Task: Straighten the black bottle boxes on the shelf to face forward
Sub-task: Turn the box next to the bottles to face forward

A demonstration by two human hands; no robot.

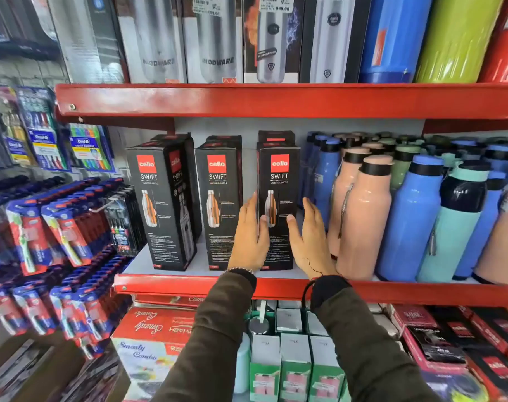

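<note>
The tall black cardboard bottle box with the red "cello" square and the word SWIFT (278,204) stands upright at the front of the red metal shelf (189,281), its printed face turned straight toward you. Your left hand (251,236) lies flat and open against that box's left side, thumb across the front face; your right hand (309,236) is open on its right side, thumb touching the lower front, fingers spread and reaching back along the wall of the box. Neither hand is closed round it; they bracket it between the palms. Just left of that box stands a second black SWIFT box (219,204), also facing forward, with a narrow gap between the two. Further left of that box, a third black SWIFT box (162,207) sits turned at an angle, so both its front and one side panel show. More black boxes stand behind all three. Just right of the box you hold stands a pale pink bottle with a black collar (363,221), and beyond it a blue bottle (409,221)
</note>
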